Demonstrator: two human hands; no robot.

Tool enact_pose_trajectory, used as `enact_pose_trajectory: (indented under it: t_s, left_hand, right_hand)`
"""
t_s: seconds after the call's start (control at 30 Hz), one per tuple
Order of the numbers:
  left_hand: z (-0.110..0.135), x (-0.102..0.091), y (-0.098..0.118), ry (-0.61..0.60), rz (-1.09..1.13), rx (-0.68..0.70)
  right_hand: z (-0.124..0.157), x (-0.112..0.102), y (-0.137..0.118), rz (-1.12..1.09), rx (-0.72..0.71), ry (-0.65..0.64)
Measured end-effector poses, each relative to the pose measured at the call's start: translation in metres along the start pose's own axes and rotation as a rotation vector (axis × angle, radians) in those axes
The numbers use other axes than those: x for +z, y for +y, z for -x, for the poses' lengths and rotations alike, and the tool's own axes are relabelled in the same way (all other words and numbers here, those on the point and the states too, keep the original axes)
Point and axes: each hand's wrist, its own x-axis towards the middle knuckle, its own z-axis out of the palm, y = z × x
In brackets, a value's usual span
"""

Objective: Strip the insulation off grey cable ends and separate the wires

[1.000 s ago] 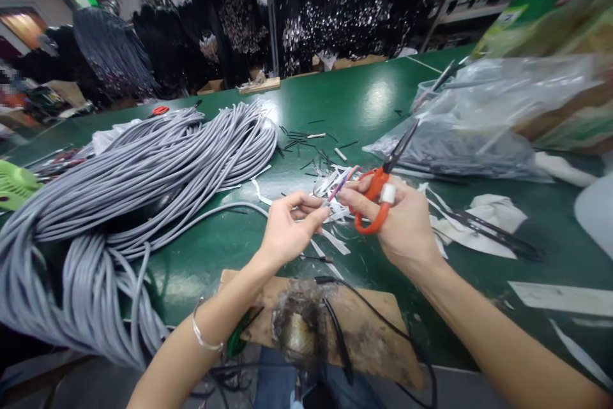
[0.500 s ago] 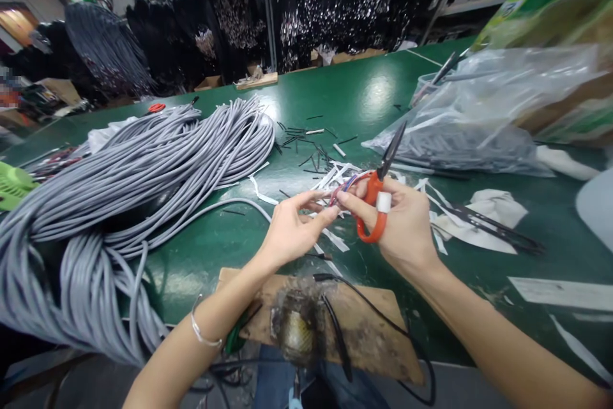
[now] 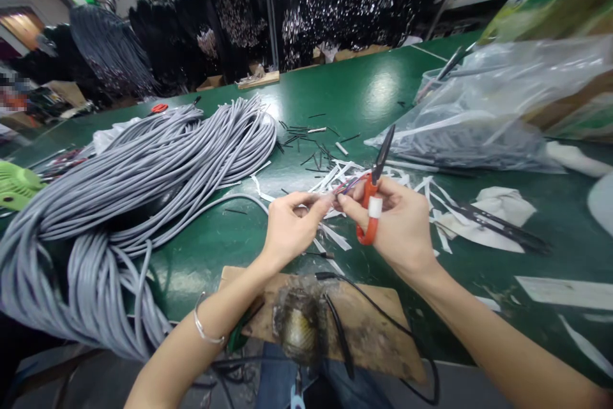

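Note:
My left hand (image 3: 294, 224) pinches the end of a grey cable (image 3: 239, 197) that runs in from the left. Thin coloured wires (image 3: 345, 187) fan out of that end toward my right hand (image 3: 400, 221). Orange-handled scissors (image 3: 371, 201) hang in my right hand, blades pointing up and away, while its thumb and forefinger close at the wires. A white wrap (image 3: 375, 207) sits round the scissors' handle or a finger; I cannot tell which. White paper strips (image 3: 335, 173) lie scattered beneath both hands.
A large bundle of grey cables (image 3: 158, 166) covers the left of the green table (image 3: 330, 90). Clear plastic bags (image 3: 498, 115) stand at the right, near black tweezers-like tools (image 3: 502, 225). In front is a wooden board (image 3: 373, 326) bearing a worn metal piece (image 3: 297, 326).
My fingers have shifted slightly along the wires, and the coloured wires now stretch straighter between the hands. The scissors have tilted a little more upright and moved slightly left.

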Motion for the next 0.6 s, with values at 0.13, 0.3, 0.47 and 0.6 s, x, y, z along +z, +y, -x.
enact_pose_trajectory:
  t_s: [0.13, 0.3, 0.47, 0.6]
  left_hand:
    - [0.0017, 0.0002, 0.0044, 0.059, -0.051, 0.095]
    - [0.0007, -0.0018, 0.0068, 0.112, 0.134, -0.027]
    - [-0.0026, -0.003, 0.0063, 0.064, 0.335, -0.115]
    - [-0.0024, -0.0021, 0.0085, 0.003, 0.358, -0.165]
  right_hand:
    - [0.0012, 0.003, 0.0006, -0.014, 0.015, -0.01]
    - [0.0025, 0.0068, 0.0009, -0.051, 0.048, 0.006]
    - [-0.0009, 0.0058, 0.0026, -0.14, 0.129, -0.017]
    - [-0.0043, 0.0057, 0.0036, -0.203, 0.125, 0.001]
